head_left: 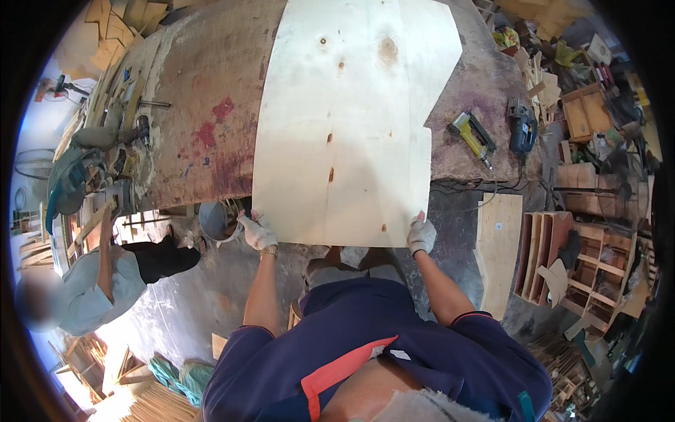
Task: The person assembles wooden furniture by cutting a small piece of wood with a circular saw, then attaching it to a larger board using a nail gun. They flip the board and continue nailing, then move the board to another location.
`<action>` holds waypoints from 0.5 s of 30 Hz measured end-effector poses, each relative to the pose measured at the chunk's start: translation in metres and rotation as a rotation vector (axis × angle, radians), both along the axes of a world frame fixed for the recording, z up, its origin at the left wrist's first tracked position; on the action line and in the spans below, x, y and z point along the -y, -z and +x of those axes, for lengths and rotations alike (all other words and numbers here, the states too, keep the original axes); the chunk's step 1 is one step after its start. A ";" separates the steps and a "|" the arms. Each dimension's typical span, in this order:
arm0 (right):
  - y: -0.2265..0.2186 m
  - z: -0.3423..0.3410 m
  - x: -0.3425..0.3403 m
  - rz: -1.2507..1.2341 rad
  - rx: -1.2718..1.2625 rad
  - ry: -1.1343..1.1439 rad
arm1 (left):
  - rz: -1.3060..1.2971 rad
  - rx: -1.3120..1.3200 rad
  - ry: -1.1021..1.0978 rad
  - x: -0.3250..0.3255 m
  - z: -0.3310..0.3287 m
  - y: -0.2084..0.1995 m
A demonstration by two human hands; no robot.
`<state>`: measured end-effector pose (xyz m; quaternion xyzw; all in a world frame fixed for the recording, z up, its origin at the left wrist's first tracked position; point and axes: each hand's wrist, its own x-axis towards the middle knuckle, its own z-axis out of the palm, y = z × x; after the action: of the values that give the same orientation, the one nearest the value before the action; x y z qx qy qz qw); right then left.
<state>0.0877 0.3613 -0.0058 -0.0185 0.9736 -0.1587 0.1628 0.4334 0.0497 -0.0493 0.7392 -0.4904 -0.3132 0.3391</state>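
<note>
A large pale plywood panel (351, 141) with knots and an angled notch on its right edge lies over the workbench (183, 133), its near end jutting past the bench edge toward me. My left hand (257, 232), in a light work glove, is closed on the panel's near left corner. On the near right corner my right hand (422, 233), gloved as well, grips with the thumb on top. The fingers under the panel are hidden.
A yellow nail gun (472, 138) and a blue power tool (522, 128) with cables lie right of the panel. Another cut board (498, 246) and a wooden rack (598, 271) stand at right. A co-worker (105, 281) is at the left, beside a bucket (216, 221).
</note>
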 end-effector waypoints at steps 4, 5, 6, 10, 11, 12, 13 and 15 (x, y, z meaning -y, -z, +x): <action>-0.002 -0.020 -0.013 0.013 -0.009 -0.111 | -0.025 -0.235 -0.125 -0.048 0.013 -0.001; -0.003 -0.026 -0.014 0.058 -0.002 -0.130 | -0.095 -0.037 -0.030 -0.063 0.012 -0.004; -0.003 -0.031 -0.017 0.052 0.011 -0.143 | -0.104 0.217 0.056 -0.079 0.015 -0.011; -0.007 -0.049 -0.024 0.074 0.008 -0.226 | 0.120 0.574 0.105 -0.124 0.012 -0.031; -0.007 -0.053 -0.025 0.066 0.030 -0.240 | 0.045 0.586 0.079 -0.130 0.010 -0.033; -0.007 -0.054 -0.025 0.076 0.027 -0.267 | 0.066 0.528 0.059 -0.134 0.009 -0.034; -0.007 -0.055 -0.026 0.081 0.021 -0.273 | 0.072 0.502 0.057 -0.137 0.009 -0.035; -0.005 -0.056 -0.026 0.054 0.013 -0.239 | 0.099 0.527 0.047 -0.137 0.010 -0.033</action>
<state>0.0314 0.3871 -0.0007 -0.1291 0.9673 -0.1120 0.1873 0.4432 0.1869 -0.0161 0.7992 -0.5631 -0.1413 0.1556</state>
